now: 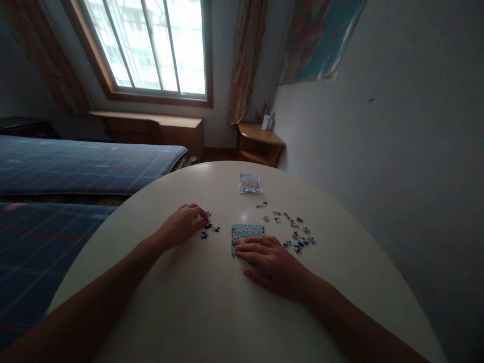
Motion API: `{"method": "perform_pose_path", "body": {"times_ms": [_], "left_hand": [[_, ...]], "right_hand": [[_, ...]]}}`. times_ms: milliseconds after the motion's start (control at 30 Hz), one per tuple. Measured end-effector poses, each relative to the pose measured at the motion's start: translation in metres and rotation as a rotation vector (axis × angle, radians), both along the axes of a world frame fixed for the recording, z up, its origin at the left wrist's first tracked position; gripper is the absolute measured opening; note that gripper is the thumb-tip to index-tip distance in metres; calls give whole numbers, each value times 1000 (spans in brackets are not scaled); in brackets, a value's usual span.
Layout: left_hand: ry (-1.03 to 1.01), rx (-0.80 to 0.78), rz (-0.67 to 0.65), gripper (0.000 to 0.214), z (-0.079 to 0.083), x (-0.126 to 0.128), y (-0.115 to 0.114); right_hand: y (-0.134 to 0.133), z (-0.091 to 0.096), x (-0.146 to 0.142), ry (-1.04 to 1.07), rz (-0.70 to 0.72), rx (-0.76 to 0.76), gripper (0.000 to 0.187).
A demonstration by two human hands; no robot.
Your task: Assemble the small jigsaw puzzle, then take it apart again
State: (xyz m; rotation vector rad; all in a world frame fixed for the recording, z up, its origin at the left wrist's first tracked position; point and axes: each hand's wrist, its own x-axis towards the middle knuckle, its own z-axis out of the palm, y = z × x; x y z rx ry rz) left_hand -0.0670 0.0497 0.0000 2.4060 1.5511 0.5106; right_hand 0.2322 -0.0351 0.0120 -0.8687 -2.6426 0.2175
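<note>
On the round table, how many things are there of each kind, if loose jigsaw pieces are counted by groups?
Hands: 2, left hand and right hand
Jigsaw picture: 1
Small printed card: 1
Groups of loose jigsaw pieces: 2, left group and right group; single pieces too small to count
Total: 6

A plaid bed (75,161) lies left; a window (151,45), curtain (247,55), corner shelf (260,143) and poster (317,35) stand beyond the table (189,312).
</note>
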Motion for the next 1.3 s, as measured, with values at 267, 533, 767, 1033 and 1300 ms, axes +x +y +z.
{"method": "perform_pose_path", "body": {"times_ms": [267,533,767,1033,1300], "left_hand": [[15,-10,3,24,2,-4,0],[87,-22,66,26,9,-6,-9],[49,111,64,35,-4,4,0],[3,133,39,24,-11,4,8],[-5,102,-12,22,-12,-1,6]], "right_hand": [[0,0,1,-1,4,-24,34],[0,1,0,-3,9,-32,34],[2,3,3,-4,-9,-23,32],[4,5,6,5,-7,-19,32],[12,9,22,31,-100,-7,29]]}}
